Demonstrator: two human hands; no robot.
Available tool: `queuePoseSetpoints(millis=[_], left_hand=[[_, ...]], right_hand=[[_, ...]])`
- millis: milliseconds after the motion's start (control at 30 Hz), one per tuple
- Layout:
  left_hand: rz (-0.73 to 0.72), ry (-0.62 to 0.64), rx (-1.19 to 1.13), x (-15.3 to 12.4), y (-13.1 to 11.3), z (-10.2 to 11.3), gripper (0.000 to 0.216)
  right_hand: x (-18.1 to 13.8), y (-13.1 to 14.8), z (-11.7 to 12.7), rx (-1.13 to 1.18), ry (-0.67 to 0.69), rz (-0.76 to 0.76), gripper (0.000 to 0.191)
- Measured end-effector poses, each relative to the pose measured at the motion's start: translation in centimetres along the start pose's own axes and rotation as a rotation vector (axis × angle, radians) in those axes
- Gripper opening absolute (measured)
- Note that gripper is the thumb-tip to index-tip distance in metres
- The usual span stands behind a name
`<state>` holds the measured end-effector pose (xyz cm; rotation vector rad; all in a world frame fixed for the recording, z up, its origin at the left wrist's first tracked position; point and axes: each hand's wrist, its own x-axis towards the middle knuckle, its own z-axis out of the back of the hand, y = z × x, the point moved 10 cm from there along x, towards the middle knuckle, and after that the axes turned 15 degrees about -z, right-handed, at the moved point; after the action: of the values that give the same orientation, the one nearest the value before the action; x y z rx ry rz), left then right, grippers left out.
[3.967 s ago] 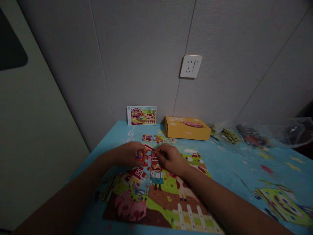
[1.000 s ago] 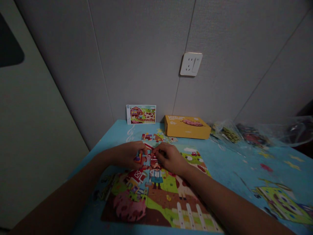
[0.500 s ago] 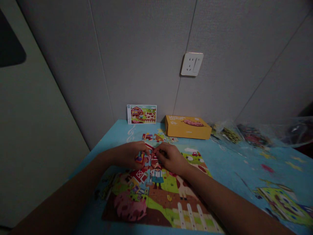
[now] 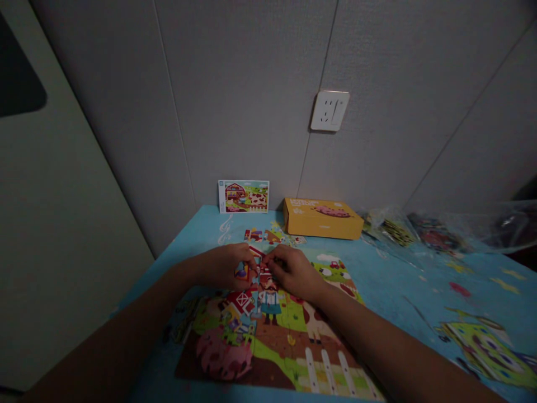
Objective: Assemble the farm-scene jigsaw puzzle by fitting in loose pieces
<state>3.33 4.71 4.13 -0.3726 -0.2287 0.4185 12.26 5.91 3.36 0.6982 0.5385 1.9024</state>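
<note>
A farm jigsaw puzzle (image 4: 268, 341) lies partly joined on the blue tabletop, showing a farmer, a pink pig, a cow and a white fence. Over its upper left part, my left hand (image 4: 229, 266) pinches a puzzle piece (image 4: 242, 272) with a purple and orange picture, set against the piece column beside the farmer. My right hand (image 4: 293, 270) rests at the puzzle's upper middle. Its fingers are bent together at the red barn pieces above the farmer's head; whatever lies under the fingertips is hidden.
Loose puzzle pieces (image 4: 253, 235) lie beyond my hands. A picture card (image 4: 245, 197) leans on the wall beside a yellow puzzle box (image 4: 323, 219). Clear bags of pieces (image 4: 396, 230) sit back right. A wall socket (image 4: 330, 111) is above. A cartoon print (image 4: 486, 350) shows at the right.
My left hand has shifted the puzzle piece slightly to the right and turned it against its neighbours. My right hand stays almost still.
</note>
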Motion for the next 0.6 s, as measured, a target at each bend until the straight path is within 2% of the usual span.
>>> queuePoseSetpoints(millis=[600], left_hand=[[0.010, 0.009, 0.005, 0.00, 0.20, -0.08, 0.017]], right_hand=[[0.08, -0.06, 0.07, -0.009, 0.002, -0.015, 0.017]])
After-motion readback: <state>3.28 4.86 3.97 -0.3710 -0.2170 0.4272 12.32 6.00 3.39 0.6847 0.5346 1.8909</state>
